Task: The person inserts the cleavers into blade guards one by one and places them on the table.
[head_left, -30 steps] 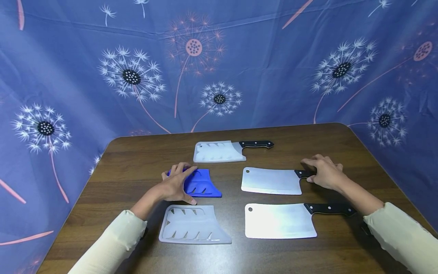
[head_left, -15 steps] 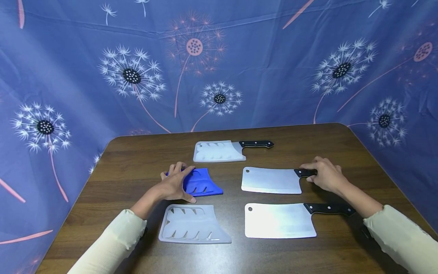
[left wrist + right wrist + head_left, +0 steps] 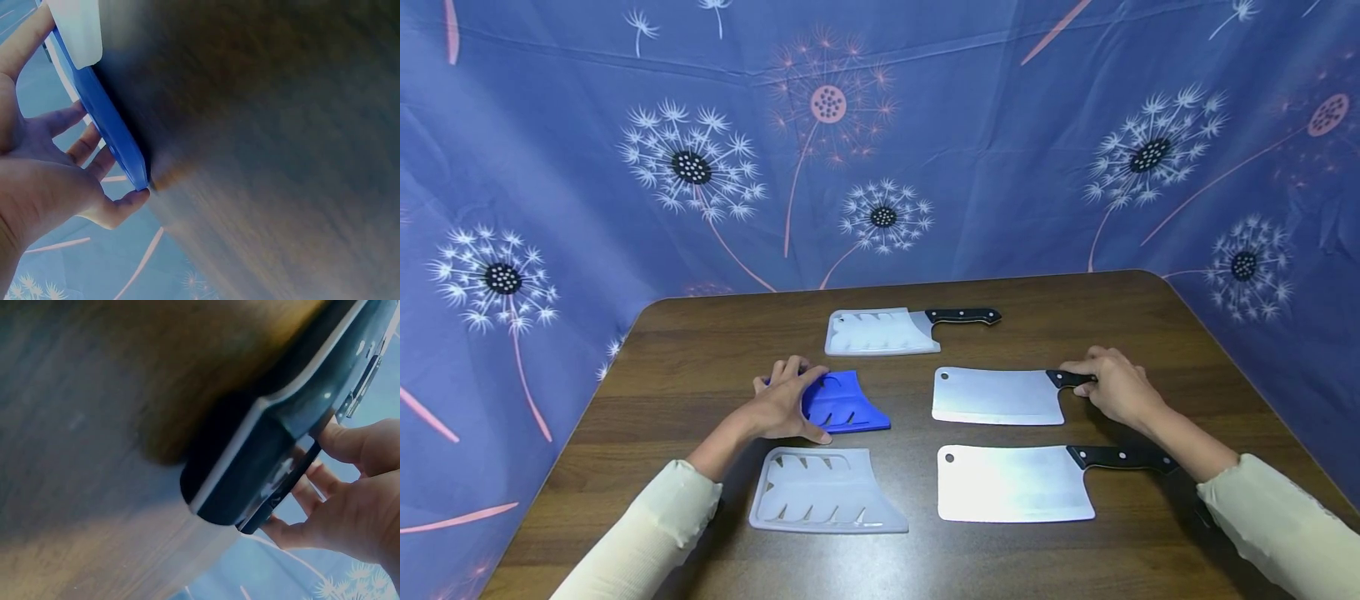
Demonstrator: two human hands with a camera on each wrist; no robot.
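Note:
My left hand (image 3: 784,404) grips the left end of a blue plastic blade guard (image 3: 848,407), thumb at its near edge and fingers along its far edge. In the left wrist view, the blue guard (image 3: 112,128) slants along the table surface with the fingers around it. To the right, my right hand (image 3: 1116,387) pinches the black handle (image 3: 1066,379) of a middle cleaver, whose bare blade (image 3: 996,396) points left toward the blue guard. From the right wrist, the nearer cleaver's handle (image 3: 250,456) partly hides the held one.
A translucent white blade guard (image 3: 827,492) lies nearest on the left, across from a larger bare cleaver (image 3: 1015,483). Farther back, another cleaver rests in a white guard (image 3: 880,333). A patterned blue cloth (image 3: 985,167) hangs behind the wooden table (image 3: 700,333).
My right hand's fingers have settled around the middle cleaver's handle. The blue guard's pointed right corner has shifted slightly to the right under my left hand.

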